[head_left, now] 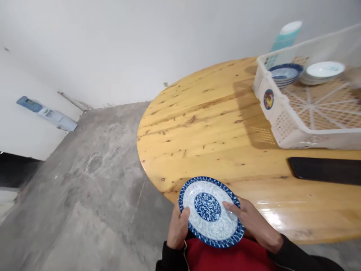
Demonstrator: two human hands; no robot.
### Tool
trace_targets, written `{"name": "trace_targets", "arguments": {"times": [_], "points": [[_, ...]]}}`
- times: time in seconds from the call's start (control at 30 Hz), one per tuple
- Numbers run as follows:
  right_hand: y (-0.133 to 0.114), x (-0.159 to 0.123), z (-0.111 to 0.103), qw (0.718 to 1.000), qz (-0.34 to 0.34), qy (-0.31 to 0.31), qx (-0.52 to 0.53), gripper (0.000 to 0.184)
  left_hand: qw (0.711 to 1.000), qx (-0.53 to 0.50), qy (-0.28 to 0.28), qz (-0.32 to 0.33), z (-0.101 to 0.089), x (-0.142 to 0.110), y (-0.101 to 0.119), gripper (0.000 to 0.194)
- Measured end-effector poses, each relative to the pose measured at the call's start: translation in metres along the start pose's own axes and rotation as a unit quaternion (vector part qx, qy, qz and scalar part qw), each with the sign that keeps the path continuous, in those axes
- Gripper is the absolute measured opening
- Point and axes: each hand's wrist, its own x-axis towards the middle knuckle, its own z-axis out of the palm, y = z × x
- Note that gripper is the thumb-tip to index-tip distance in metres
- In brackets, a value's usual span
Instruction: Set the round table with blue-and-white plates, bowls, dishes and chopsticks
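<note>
A blue-and-white patterned plate (pixel 208 233) is held between both hands just over the table's near edge, its decorated face turned up toward me. My left hand (pixel 178 226) grips the left rim, thumb on the face and the other fingers hidden beneath. From the right, my right hand (pixel 251 218) holds the opposite rim, with its thumb lying across the white part near the blue centre. Whether one plate or more is in my hands cannot be told from this angle.
A white plastic crate (pixel 290 128) stands on the wooden table (pixel 197 124), holding stacked blue-rimmed dishes (pixel 286 71) and white dishes (pixel 324 69). A teal cylinder (pixel 284 39) is behind it. Before it lies a black flat object (pixel 327 170). A water dispenser (pixel 53 114) is far left.
</note>
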Motion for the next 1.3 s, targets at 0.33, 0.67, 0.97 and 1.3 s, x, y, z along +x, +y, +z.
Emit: {"name": "trace_targets", "arguments": {"times": [0.33, 0.67, 0.97, 1.3], "points": [[-0.005, 0.022, 0.062, 0.969, 0.053, 0.229, 0.081, 0.05, 0.973, 0.088, -0.202, 0.065, -0.048, 0.122, 0.022, 0.035], [0.005, 0.085, 0.131, 0.924, 0.069, 0.331, 0.182, 0.05, 0.935, 0.146, -0.316, 0.066, -0.088, 0.232, 0.038, 0.027], [-0.033, 0.166, 0.098, 0.917, 0.061, 0.338, 0.202, 0.03, 0.944, 0.098, -0.312, 0.045, -0.053, 0.309, 0.075, 0.024], [-0.098, 0.266, 0.049, 0.906, 0.044, 0.361, 0.215, 0.013, 0.96, 0.098, -0.258, 0.049, 0.002, 0.409, 0.117, 0.005]]}}
